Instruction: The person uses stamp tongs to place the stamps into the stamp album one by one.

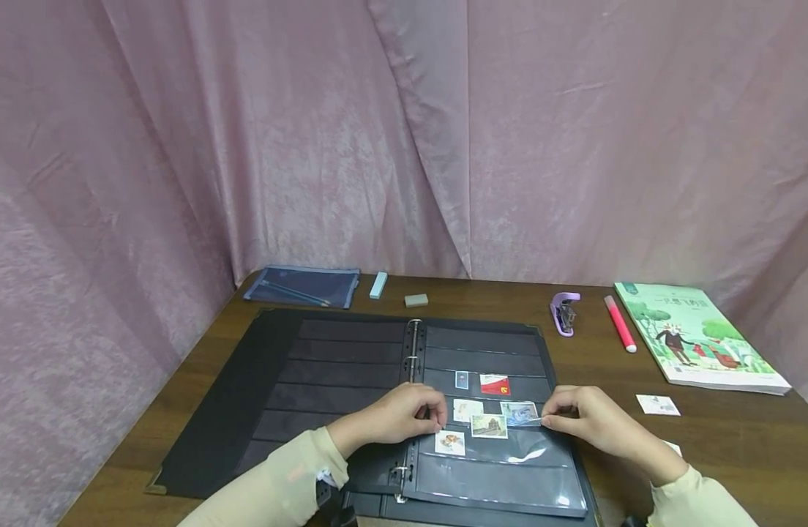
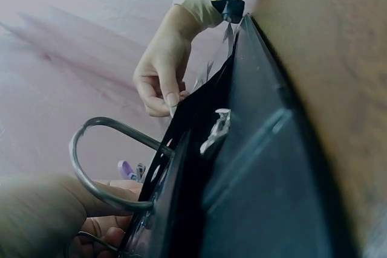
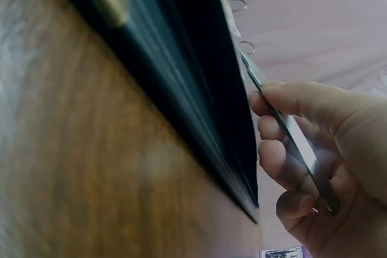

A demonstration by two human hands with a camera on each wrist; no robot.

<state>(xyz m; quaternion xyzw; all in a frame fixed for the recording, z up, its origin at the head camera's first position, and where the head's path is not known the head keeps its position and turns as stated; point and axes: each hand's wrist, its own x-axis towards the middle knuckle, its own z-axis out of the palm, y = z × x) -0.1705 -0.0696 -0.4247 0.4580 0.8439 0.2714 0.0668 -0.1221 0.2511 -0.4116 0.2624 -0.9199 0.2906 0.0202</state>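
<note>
A black ring-bound stamp album (image 1: pixel 209 410) lies open on the table. On its right page, several stamps sit in clear pocket strips, among them a red stamp (image 1: pixel 494 384), a building stamp (image 1: pixel 489 426) and a blue stamp (image 1: pixel 519 413). My right hand (image 1: pixel 585 417) pinches metal tweezers (image 3: pixel 296 137) between thumb and fingers, their tips over the blue stamp. My left hand (image 1: pixel 404 413), fingers bent, is on the page beside the rings, fingertips by a white stamp with an orange picture (image 1: pixel 449 442). I cannot tell whether it pinches the pocket's edge.
At the back left lie a blue mesh pouch (image 1: pixel 305 285), a light-blue stick (image 1: pixel 378 285) and a grey eraser (image 1: pixel 416 300). To the right are a purple stapler (image 1: pixel 564 313), a pink marker (image 1: pixel 620 323), a green picture book (image 1: pixel 700 337) and a loose stamp (image 1: pixel 657 405). Metal rings (image 2: pixel 115 161) stand up from the album's spine.
</note>
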